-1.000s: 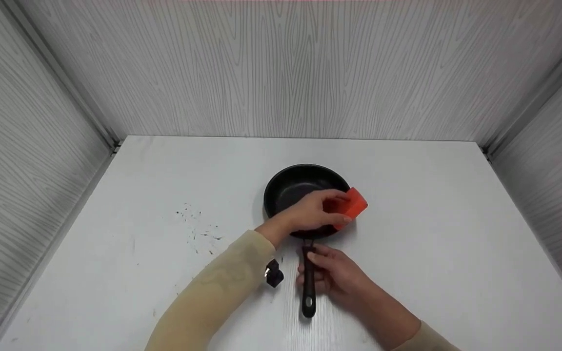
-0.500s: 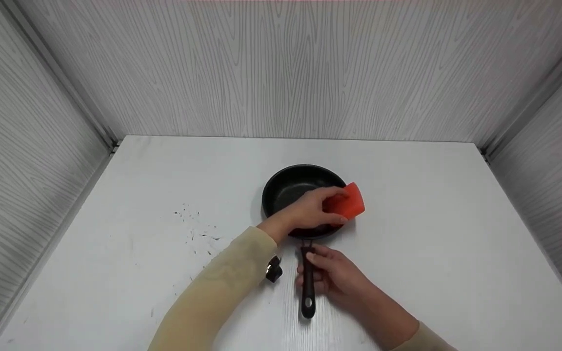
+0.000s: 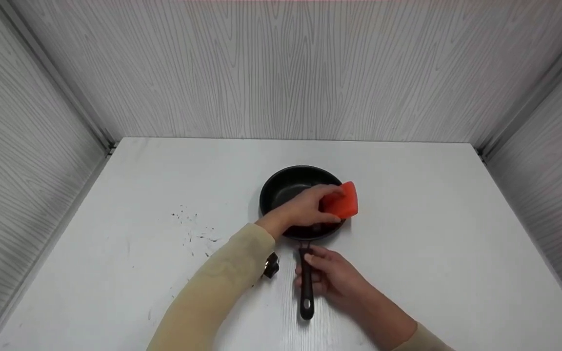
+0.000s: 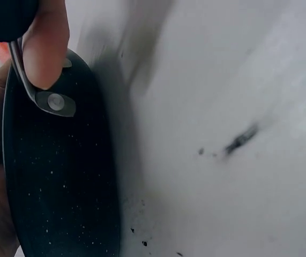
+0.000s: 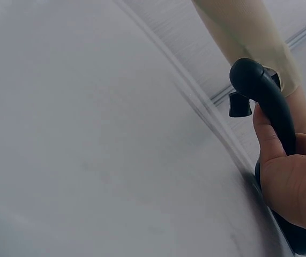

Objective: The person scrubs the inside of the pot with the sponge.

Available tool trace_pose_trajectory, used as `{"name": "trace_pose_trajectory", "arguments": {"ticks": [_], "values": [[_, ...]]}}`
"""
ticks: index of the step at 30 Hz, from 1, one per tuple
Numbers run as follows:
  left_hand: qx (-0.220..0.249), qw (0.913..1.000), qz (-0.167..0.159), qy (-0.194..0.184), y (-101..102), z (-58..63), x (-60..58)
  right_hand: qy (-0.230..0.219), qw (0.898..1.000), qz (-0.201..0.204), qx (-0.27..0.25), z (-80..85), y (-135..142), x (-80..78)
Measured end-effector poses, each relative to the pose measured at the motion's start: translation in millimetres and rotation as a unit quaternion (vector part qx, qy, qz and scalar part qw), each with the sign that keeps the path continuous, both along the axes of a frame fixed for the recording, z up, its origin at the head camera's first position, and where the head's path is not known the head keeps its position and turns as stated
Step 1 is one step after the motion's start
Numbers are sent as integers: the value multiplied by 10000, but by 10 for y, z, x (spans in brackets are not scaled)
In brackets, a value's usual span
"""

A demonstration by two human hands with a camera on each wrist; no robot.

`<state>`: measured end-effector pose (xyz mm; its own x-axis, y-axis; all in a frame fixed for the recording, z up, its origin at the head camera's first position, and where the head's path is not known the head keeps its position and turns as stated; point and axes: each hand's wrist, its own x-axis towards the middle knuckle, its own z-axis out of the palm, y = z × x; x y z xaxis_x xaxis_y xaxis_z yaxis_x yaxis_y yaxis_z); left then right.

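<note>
A black frying pan sits mid-table with its handle toward me. My right hand grips that handle near the pan, thumb on top and fingers curled beneath. Reaching across from the left, my left hand pinches a red sponge between thumb and fingers, against the pan's right inner side. Part of the sponge stands above the rim. In the left wrist view the speckled outer wall shows, with a right-hand finger beside the handle's metal bracket. The right wrist view shows the handle end past the right palm.
The white tabletop bears dark specks and smudges left of the pan. Pale wood-grain panels stand at the back and both sides. A small black device is at the left wrist, and the left sleeve crosses in front.
My left hand has moved the red sponge a little left and up along the pan's right side, turning it slightly. The right hand keeps its grip, and the pan appears slightly further left.
</note>
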<state>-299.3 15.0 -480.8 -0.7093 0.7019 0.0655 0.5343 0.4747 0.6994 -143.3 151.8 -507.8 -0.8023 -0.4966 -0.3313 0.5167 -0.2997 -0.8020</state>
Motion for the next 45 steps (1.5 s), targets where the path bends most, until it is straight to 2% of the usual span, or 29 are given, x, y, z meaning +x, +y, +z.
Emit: {"name": "trace_pose_trajectory", "arguments": {"ticks": [4, 10, 20, 27, 36, 45], "values": [[-47, 9998, -8, 178, -5, -12, -24, -10, 10000, -18, 3, 10, -2, 6], [-155, 9991, 180, 358, 4, -35, -38, 29, 10000, 27, 54, 9, 1, 12], [-342, 9985, 288, 321, 32, -43, -88, 12, 10000, 0, 61, 21, 19, 5], [-531, 9968, 416, 433, 11, -16, -115, 52, 9999, -13, 146, 16, 13, -8], [-961, 9897, 453, 954, -58, -3, -155, 126, 9999, 55, 32, -9, 0, 10], [-1366, 9769, 463, 1575, -100, 18, -184, 182, 9997, 69, 113, -10, -1, -2]]}}
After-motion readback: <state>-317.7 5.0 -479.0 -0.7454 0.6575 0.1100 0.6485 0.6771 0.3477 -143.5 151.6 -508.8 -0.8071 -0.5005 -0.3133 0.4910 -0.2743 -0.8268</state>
